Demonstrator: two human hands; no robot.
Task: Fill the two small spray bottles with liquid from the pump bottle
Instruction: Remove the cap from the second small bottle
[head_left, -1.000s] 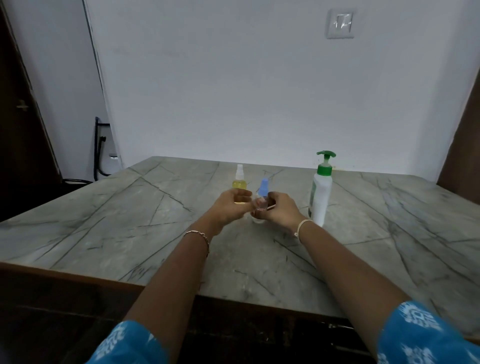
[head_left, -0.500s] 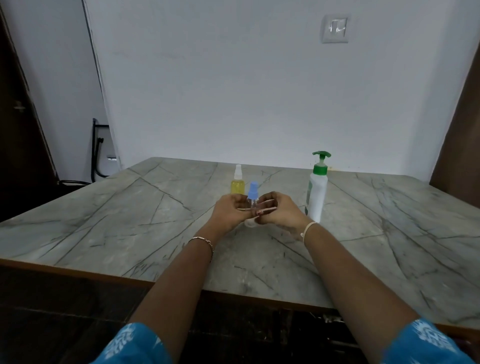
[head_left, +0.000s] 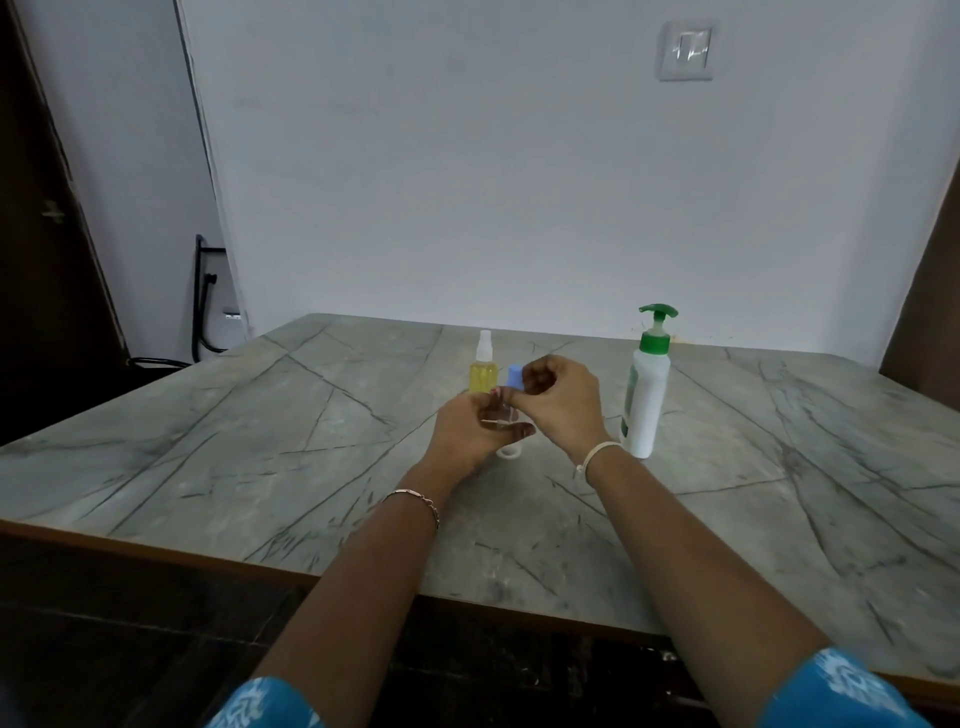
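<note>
While the left hand (head_left: 470, 434) grips the clear bottle (head_left: 507, 451) just left of the pump bottle (head_left: 647, 395), the right hand (head_left: 558, 402) pinches its blue cap (head_left: 514, 375). The yellow bottle (head_left: 483, 375) stands farther left. The pump label is too blurred to read.

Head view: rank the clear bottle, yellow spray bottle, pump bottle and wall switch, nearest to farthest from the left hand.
1. Clear bottle: held in the left hand.
2. Yellow spray bottle: just behind that hand.
3. Pump bottle: off to the right.
4. Wall switch: high on the wall.
</note>
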